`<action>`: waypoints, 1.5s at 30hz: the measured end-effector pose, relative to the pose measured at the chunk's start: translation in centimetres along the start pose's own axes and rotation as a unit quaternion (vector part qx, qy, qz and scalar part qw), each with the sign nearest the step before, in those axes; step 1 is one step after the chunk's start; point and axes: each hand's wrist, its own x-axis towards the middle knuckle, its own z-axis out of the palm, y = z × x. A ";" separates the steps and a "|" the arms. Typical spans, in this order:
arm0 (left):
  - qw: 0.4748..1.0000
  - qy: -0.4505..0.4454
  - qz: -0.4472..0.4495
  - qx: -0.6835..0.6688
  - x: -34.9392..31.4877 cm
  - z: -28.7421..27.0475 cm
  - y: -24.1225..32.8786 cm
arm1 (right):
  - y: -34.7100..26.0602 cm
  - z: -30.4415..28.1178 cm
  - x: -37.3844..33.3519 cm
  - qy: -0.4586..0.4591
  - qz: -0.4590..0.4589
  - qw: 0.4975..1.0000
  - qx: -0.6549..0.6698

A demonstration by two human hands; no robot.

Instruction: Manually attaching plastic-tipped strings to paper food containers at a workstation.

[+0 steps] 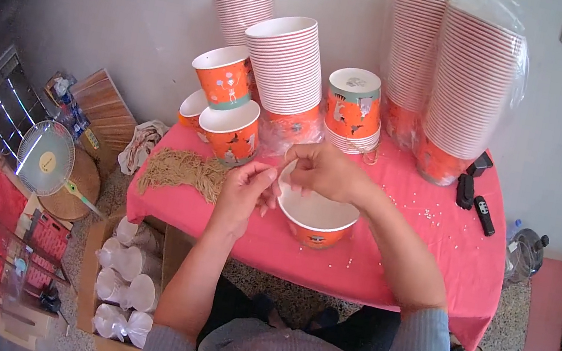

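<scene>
A white-lined orange paper bucket (318, 220) stands upright near the front edge of the table. At its left rim my two hands meet with fingers closed. My left hand (246, 193) pinches just outside the rim. My right hand (326, 172) reaches over the bucket's far side, its fingers bent down at the rim. What lies between the fingertips is too small to make out. A bundle of tan cord (183, 173) lies on the table left of my left hand.
The pink-covered table (385, 269) carries a tall stack of buckets (282, 63), plastic-wrapped stacks (468, 96), loose buckets (230, 125) and an upturned stack (353, 109). White bits are scattered at right, near a black remote-like device (484, 215). A carton (99, 279) of bagged cups stands at lower left.
</scene>
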 end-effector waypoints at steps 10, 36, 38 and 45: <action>0.961 -0.106 -0.043 0.251 0.2 0.6 2.2 | -1.1 -1.9 -1.4 0.032 -0.033 0.988 -0.148; 0.991 -0.109 -0.075 0.026 0.5 -1.0 0.5 | -0.5 -0.2 -0.7 -0.018 0.032 0.953 -0.300; 0.991 -0.110 -0.079 0.022 0.5 -1.3 0.5 | -0.4 -0.9 -0.8 -0.018 0.027 0.957 -0.289; 0.991 -0.107 -0.071 0.034 0.4 -1.0 0.8 | -0.8 -1.6 -0.9 0.075 0.010 0.982 -0.174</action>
